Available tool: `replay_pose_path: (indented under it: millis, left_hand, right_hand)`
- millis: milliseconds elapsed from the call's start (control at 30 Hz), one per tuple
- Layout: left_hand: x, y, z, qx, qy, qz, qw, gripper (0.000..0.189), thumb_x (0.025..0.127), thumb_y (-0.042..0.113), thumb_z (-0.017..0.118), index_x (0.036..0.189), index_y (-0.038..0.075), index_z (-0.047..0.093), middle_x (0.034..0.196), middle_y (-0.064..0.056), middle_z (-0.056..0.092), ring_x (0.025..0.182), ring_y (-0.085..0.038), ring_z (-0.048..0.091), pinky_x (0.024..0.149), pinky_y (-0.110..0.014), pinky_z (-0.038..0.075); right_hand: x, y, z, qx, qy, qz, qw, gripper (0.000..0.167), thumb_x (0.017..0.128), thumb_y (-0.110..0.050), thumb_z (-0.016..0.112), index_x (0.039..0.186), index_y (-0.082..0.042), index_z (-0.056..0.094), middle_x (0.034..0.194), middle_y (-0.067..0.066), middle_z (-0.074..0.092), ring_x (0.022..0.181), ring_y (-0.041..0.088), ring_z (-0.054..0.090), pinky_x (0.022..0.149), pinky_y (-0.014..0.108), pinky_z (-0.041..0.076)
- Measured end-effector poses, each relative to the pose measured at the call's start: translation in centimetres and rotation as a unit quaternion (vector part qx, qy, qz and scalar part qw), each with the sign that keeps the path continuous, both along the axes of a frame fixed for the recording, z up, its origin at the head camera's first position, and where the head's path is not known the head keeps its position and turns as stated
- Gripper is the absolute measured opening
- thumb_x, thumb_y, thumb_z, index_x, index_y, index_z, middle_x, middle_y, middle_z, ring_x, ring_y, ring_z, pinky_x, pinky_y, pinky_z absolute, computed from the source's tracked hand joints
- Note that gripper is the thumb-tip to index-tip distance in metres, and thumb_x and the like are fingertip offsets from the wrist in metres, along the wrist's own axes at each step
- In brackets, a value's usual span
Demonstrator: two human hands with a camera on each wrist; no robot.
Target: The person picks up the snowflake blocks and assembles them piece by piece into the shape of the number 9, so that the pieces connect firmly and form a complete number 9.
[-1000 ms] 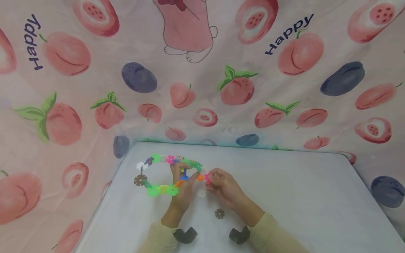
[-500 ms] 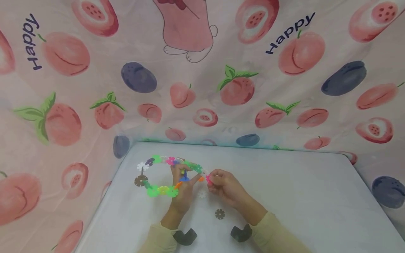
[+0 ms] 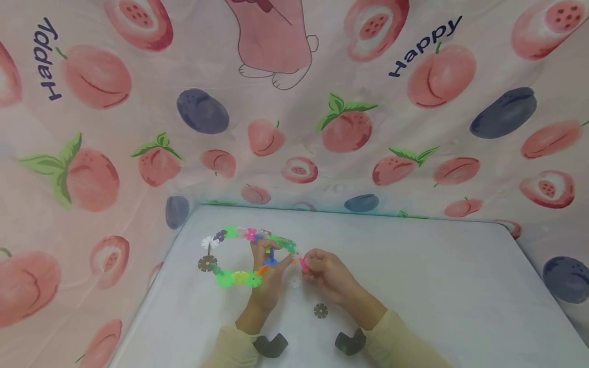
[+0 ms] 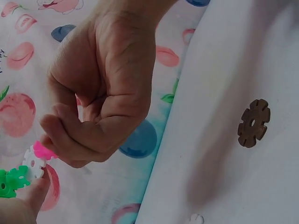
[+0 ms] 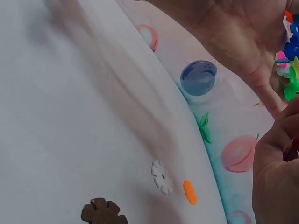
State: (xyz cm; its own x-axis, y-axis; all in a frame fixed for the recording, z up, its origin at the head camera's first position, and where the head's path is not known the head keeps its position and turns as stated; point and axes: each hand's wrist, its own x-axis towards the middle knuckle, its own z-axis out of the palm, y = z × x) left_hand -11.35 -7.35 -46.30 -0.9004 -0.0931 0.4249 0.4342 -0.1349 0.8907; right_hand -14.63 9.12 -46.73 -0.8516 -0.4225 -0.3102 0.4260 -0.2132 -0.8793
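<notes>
A looped chain of colourful notched plastic discs [image 3: 225, 279] hangs over the table's left part. My left hand [image 3: 267, 286] holds the chain, with its thumb against a white disc [image 4: 33, 163] beside a green disc [image 4: 11, 182]. My right hand [image 3: 329, 276] pinches a pink disc [image 3: 303, 262] at the chain's right end, against that white disc. Its fingers hide most of the pink disc. In the right wrist view, the right hand [image 5: 280, 172] partly covers the chain, and blue and green discs [image 5: 292, 86] show beside the left hand [image 5: 229, 46].
On the white table [image 3: 437, 286] lie a loose brown disc [image 3: 320, 311], a white disc [image 5: 162, 177] and an orange disc [image 5: 190, 192]. Dark curved pieces [image 3: 270, 345] sit by both cuffs. A fruit-print cloth [image 3: 294, 128] rises behind the table's far edge.
Both hands stay almost in place, gripping as before. The pink disc looks slightly narrower, turned more edge-on between the right fingers. The whole head view has shifted a little.
</notes>
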Motion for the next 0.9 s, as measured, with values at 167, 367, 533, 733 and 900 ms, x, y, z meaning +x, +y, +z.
replay_pose_path:
  millis: [167,367,533,733,900]
  left_hand:
    - [0.1,-0.2,0.3,-0.002,0.002,-0.009,1.0000,0.023,0.085,-0.002,0.045,0.107,-0.003,0.040,0.134,-0.017,0.025,0.138,-0.024,0.029,0.111,-0.024,0.043]
    - [-0.1,-0.9,0.7,-0.021,0.034,-0.010,0.9991,0.022,0.085,0.000,0.046,0.106,-0.006,0.039,0.129,-0.016,0.028,0.129,-0.022,0.037,0.104,-0.022,0.046]
    - [-0.2,-1.3,1.0,-0.006,0.046,-0.036,0.9983,0.023,0.084,0.004,0.043,0.105,-0.005,0.040,0.129,-0.014,0.025,0.130,-0.023,0.036,0.102,-0.024,0.046]
    - [-0.2,-1.4,1.5,-0.017,0.044,-0.031,0.9984,0.024,0.085,0.003,0.047,0.106,-0.006,0.040,0.132,-0.019,0.029,0.126,-0.023,0.044,0.107,-0.026,0.045]
    - [-0.2,-1.5,2.0,-0.021,0.045,-0.024,0.9985,0.024,0.086,0.000,0.048,0.107,-0.009,0.039,0.131,-0.015,0.029,0.125,-0.024,0.044,0.100,-0.025,0.051]
  right_hand:
    - [-0.3,0.2,0.0,-0.015,-0.007,0.012,0.9998,0.011,0.103,-0.007,0.051,0.096,-0.009,0.060,0.077,0.000,0.063,0.073,0.013,0.057,0.072,0.020,0.055]
    - [-0.6,0.7,0.6,0.003,-0.008,0.047,0.9989,0.006,0.101,-0.008,0.058,0.096,-0.009,0.062,0.082,0.001,0.068,0.074,0.013,0.063,0.075,0.022,0.057]
    - [-0.5,1.0,1.2,0.037,0.004,0.059,0.9976,0.005,0.100,-0.015,0.062,0.099,-0.010,0.064,0.086,0.002,0.070,0.076,0.016,0.065,0.075,0.026,0.057]
    - [0.0,1.4,1.9,0.069,0.022,0.039,0.9966,0.011,0.100,-0.020,0.064,0.103,-0.009,0.065,0.092,0.004,0.069,0.082,0.020,0.064,0.073,0.024,0.054]
    - [0.2,1.6,2.0,0.087,0.053,0.007,0.9948,0.019,0.098,-0.018,0.068,0.109,-0.004,0.063,0.103,0.008,0.065,0.092,0.021,0.069,0.085,0.025,0.059]
